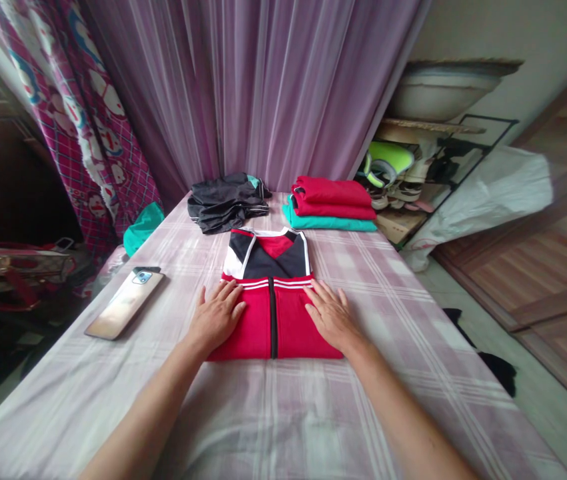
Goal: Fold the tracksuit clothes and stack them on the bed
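Observation:
A folded red, black and white zip jacket (293,327) lies flat in front of me, its striped hem folded up below the collar and a black zip down the middle. My left hand (217,313) rests on the jacket's left edge, fingers spread flat. On the right edge lies my right hand (331,312), also flat with its fingers apart. Neither hand grips the fabric. Beyond the jacket, a crumpled black garment (228,202) sits at the back left. Folded red clothes (333,197) are stacked on a folded teal garment (333,221) at the back right.
A plaid cloth covers the table (273,413). A phone (126,303) lies at the left with a dark object under its top end. Purple curtains (263,87) hang behind. A rack (468,160) with shoes and a basin (443,90) stands beyond the right edge.

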`<action>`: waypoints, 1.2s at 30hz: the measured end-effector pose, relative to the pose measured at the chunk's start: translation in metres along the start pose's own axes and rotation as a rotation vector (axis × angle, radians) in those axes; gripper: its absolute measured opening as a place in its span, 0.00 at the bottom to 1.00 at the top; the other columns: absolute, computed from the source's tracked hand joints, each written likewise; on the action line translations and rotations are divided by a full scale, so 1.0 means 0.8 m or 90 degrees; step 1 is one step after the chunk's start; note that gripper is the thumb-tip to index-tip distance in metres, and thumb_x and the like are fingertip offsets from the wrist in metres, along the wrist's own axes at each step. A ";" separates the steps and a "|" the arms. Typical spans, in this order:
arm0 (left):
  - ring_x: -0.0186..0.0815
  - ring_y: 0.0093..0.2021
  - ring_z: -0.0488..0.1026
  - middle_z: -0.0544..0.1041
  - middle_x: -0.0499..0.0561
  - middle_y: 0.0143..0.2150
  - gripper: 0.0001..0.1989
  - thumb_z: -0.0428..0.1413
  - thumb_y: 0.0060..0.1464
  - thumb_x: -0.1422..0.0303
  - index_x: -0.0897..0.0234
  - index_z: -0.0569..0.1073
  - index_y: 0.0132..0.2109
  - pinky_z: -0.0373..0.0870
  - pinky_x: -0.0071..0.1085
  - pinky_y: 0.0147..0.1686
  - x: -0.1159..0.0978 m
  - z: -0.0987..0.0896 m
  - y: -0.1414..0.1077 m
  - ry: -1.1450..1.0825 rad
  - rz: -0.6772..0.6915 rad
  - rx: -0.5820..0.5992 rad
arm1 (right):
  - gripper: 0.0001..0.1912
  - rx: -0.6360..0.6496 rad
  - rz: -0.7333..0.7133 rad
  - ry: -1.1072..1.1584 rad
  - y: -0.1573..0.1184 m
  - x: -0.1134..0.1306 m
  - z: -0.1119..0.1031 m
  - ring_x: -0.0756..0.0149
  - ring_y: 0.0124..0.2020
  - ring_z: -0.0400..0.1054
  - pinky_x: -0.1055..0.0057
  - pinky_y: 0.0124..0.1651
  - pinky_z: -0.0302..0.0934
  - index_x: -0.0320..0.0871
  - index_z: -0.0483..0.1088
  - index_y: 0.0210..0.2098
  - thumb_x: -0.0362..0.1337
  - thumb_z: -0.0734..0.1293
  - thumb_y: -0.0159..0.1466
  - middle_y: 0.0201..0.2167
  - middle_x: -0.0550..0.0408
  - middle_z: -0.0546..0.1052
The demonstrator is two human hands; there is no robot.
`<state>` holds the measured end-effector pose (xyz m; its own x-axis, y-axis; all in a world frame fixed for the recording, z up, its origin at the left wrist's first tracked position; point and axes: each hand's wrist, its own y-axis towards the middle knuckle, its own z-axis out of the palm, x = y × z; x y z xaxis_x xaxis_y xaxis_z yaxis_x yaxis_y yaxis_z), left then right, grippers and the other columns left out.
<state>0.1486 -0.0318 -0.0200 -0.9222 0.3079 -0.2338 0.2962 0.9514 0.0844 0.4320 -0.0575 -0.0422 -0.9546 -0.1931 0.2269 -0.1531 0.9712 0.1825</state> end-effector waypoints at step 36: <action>0.45 0.67 0.63 0.70 0.57 0.65 0.23 0.45 0.67 0.60 0.59 0.67 0.64 0.61 0.50 0.66 0.050 0.031 -0.028 -0.177 0.196 -0.121 | 0.23 -0.099 -0.165 0.268 -0.022 -0.019 0.022 0.57 0.65 0.61 0.49 0.66 0.58 0.47 0.66 0.63 0.40 0.60 0.69 0.63 0.46 0.69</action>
<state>0.1110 -0.0404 -0.0557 -0.6890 0.5912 -0.4192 0.4707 0.8049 0.3613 0.4450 -0.0693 -0.0657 -0.7003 -0.4945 0.5148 -0.3004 0.8584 0.4158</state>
